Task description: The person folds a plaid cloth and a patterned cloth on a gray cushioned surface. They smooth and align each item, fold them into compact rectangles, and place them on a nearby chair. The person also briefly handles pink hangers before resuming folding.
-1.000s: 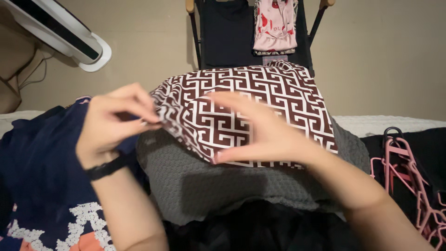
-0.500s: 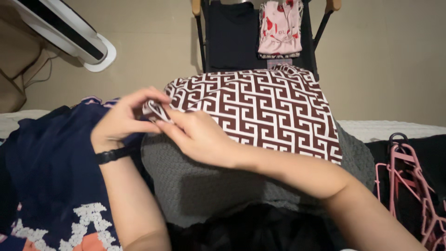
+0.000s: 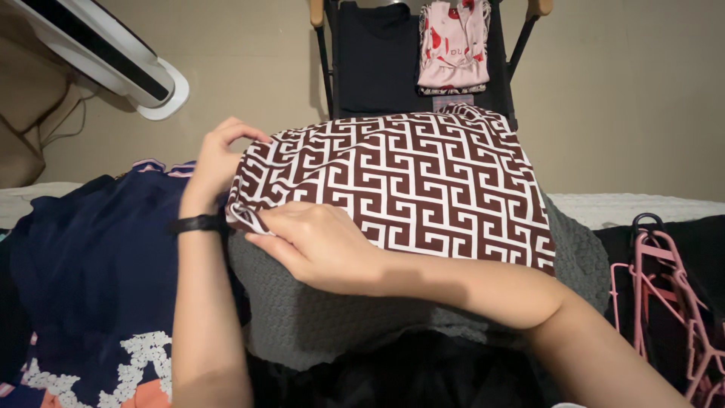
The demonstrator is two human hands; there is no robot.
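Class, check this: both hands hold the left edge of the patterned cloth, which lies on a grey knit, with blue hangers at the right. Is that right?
Not quite: the hangers are pink, not blue, as the head view shows. The rest holds: left hand and right hand hold the patterned cloth at its left edge, on the grey knit.

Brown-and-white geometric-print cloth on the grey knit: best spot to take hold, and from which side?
Take the brown-and-white geometric-print cloth at its left edge, coming from the left. Likely easiest there: that edge is free and lifted off the grey knit fabric, and the left hand already pinches its upper corner while the right hand has its grip on the lower corner. The far side lies flat, offering little to pinch.
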